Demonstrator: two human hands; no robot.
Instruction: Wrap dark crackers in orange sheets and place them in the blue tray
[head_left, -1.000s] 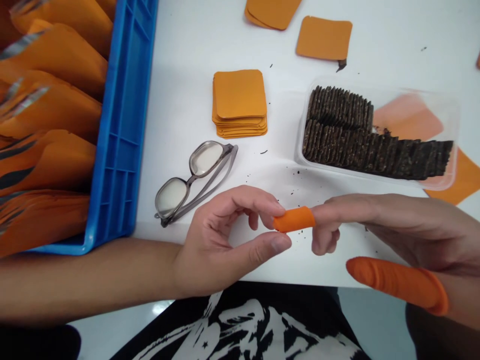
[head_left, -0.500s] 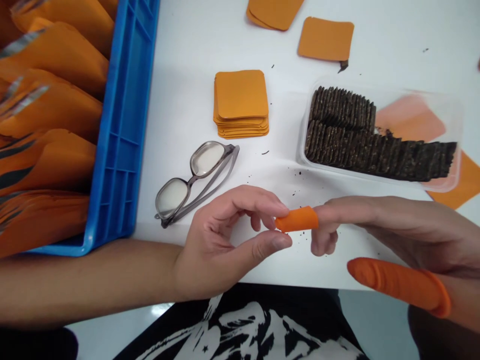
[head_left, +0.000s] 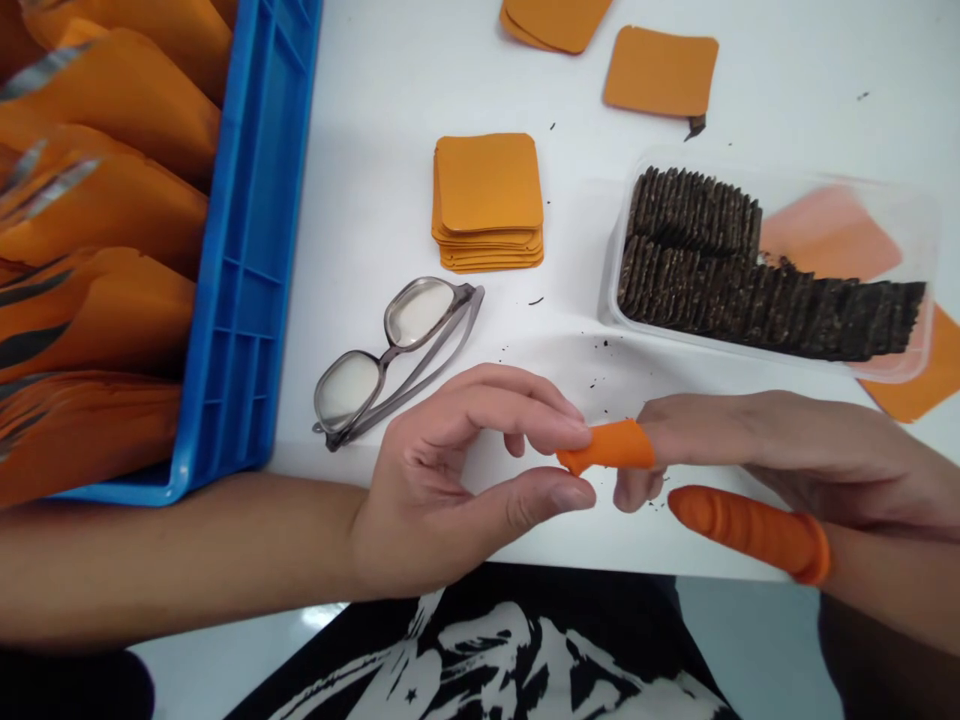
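My left hand [head_left: 465,470] reaches in from the left, its fingertips on an orange rubber finger cot [head_left: 609,446] that covers the end of my right index finger. The left index fingertip presses on top of the cot and the thumb tip lies just below it. My right hand [head_left: 795,450] comes from the right with its index finger stretched out and another finger bent beneath. A second, longer orange finger cot [head_left: 750,535] with rings covers the right thumb, which points left, apart from the fingers. The right hand holds nothing.
Behind the hands stand a pair of glasses [head_left: 382,360], a stack of orange packets [head_left: 489,190] and a clear tub [head_left: 750,352] of thin dark squares. A blue crate [head_left: 255,250] of orange pouches is at left. More orange packets [head_left: 661,72] lie at the back.
My right thumb has moved left, closer to the fingers. The left fingertips have shifted slightly right along the index finger's cot. The whole view has shifted a little.
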